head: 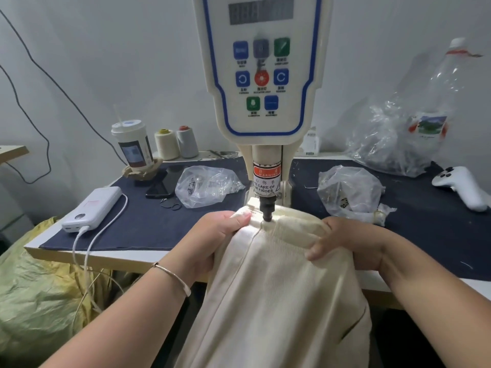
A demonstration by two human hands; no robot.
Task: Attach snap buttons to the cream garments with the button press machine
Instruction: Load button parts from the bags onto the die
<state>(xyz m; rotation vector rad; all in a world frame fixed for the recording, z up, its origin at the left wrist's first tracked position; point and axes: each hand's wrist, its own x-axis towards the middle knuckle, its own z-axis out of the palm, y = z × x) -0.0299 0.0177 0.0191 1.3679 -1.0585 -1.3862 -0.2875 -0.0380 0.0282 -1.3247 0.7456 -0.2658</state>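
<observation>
- The cream garment (279, 288) hangs off the front edge of the desk (148, 257), its upper edge drawn up under the button press machine (261, 75).
- The machine's black punch tip (267, 212) sits right on the fabric beside a seam, under a bright spot of light; whether a snap is seated beneath it cannot be told.
- The left hand (220, 235) pinches the cloth just left of the punch, thumb on top and fingers curled under the fold.
- The right hand (342, 241) grips a bunched fold to the right of the punch, fingers wrapped round the fabric and keeping it taut.
- Both hands lie near the punch, close under the red warning label (266, 172) on the plunger.
- Two clear plastic bags flank the machine, the left bag (207, 185) and the right bag (348, 189), each holding small metal parts, probably the snap stock.
- Judged from this, the work is in mid-press on this garment: the cloth is placed and held, and no finished snap shows on the visible fabric.
- How many snaps or garments remain cannot be told; no other cream pieces are clearly in view.
</observation>
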